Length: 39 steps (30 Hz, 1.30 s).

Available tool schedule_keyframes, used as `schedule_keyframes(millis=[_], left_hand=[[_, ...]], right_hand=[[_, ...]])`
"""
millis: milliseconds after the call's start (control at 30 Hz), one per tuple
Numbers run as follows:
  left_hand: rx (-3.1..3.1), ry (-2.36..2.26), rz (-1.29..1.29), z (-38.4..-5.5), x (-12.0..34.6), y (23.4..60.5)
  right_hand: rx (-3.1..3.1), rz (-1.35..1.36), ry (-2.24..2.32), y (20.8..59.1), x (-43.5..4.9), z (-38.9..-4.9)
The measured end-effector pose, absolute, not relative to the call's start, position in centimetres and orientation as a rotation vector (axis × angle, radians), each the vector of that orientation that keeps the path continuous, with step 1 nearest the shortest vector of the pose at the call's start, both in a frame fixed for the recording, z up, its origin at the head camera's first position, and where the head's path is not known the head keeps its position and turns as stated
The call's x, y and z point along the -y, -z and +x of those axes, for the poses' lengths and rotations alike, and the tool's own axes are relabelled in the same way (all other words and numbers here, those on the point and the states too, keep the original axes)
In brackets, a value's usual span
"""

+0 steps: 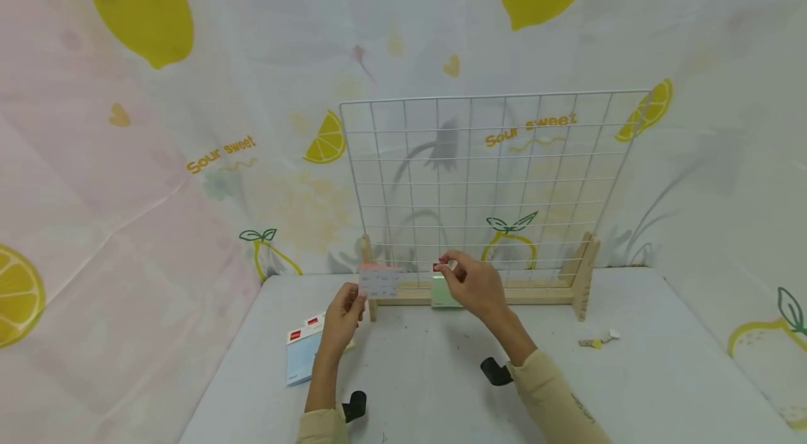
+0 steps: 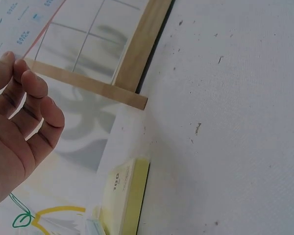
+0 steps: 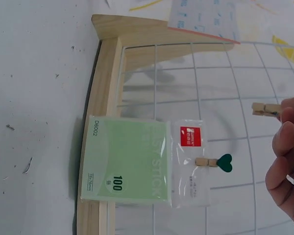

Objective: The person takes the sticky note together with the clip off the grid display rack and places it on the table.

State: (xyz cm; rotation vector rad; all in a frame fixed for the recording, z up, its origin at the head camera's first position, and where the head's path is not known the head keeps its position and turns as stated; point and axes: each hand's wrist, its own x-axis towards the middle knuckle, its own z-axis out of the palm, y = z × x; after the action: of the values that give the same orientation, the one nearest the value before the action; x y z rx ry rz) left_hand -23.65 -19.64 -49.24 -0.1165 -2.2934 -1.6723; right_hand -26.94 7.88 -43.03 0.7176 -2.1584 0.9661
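Note:
My left hand pinches the corner of a thin sticky-note pad, its printed backing and reddish edge showing also in the left wrist view. Between thumb and fingertips, my right hand holds a small wooden clothespin, in front of the white wire grid. Low on that grid hangs a green sticky-note pack in a clear sleeve. A clothespin with a green heart grips the sleeve's header beside its red label. The held clothespin is apart from this pack.
Wooden feet and a crossbar hold the grid upright on the white table. Left of it lie a blue pack and a yellow pack. Small clothespins lie at the right. A printed lemon curtain hangs behind.

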Motion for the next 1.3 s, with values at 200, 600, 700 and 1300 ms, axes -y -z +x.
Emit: schedule_keyframes(millis=[200, 600, 700, 1300], left_hand=[[2.295, 1.678, -0.121, -23.5, 20.2, 49.5], [2.309, 1.690, -0.083, -22.9, 21.1, 49.7], [2.308, 1.699, -0.066, -22.7, 21.3, 49.7], [2.326, 1.686, -0.056, -20.5, 21.7, 47.5]], right_hand=[[2.141, 0.720, -0.955, 43.4, -8.3, -26.8], [2.133, 0.710, -0.971, 43.8, -9.6, -26.3], [2.133, 0.703, -0.961, 44.0, -9.7, -26.3], [2.180, 0.662, -0.943, 45.4, -11.8, -25.7]])
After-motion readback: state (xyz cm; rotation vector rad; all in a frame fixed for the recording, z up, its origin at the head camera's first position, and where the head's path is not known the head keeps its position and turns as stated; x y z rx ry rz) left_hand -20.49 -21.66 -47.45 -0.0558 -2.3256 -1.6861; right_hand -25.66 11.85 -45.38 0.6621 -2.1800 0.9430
